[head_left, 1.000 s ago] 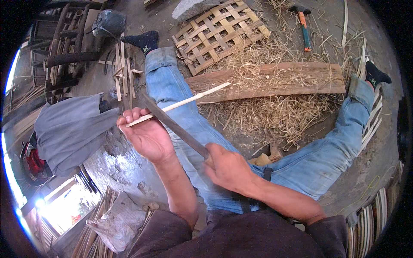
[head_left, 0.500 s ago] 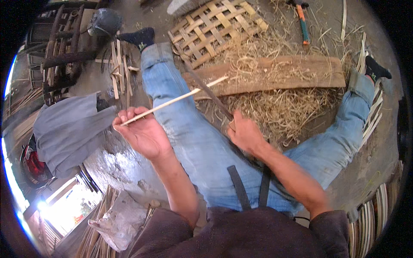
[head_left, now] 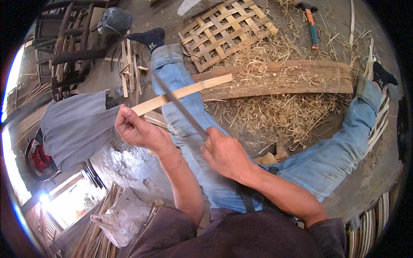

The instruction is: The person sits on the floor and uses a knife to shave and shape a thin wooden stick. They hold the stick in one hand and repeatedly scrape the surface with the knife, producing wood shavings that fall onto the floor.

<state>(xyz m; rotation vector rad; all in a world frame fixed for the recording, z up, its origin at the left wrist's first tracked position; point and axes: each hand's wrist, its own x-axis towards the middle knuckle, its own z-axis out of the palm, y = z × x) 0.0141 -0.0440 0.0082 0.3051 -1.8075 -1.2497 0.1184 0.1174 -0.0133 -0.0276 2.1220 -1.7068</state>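
A flat pale bamboo strip (head_left: 202,85) is pinched near its close end by my left hand (head_left: 140,131). It slants up to the right, its broad face in view, over my left leg, and its far end overlaps the wooden plank. My right hand (head_left: 226,155) is wrapped round the handle of a long knife (head_left: 189,118). Its dark, narrow blade points up and left and crosses the strip around mid-length; whether the edge touches it I cannot tell. Most of the handle is hidden in my fist.
Between my outstretched legs lies a wooden plank (head_left: 297,79) strewn with curly shavings (head_left: 275,116). Beyond it are a woven bamboo panel (head_left: 228,32) and a hammer (head_left: 312,30). Loose strips (head_left: 128,69) lie by my left foot. Grey cloth (head_left: 77,129) hangs at left.
The strip has turned from its narrow edge to its broad face. My right hand and the knife have shifted left, nearer my left hand. A wood piece now shows near my right thigh.
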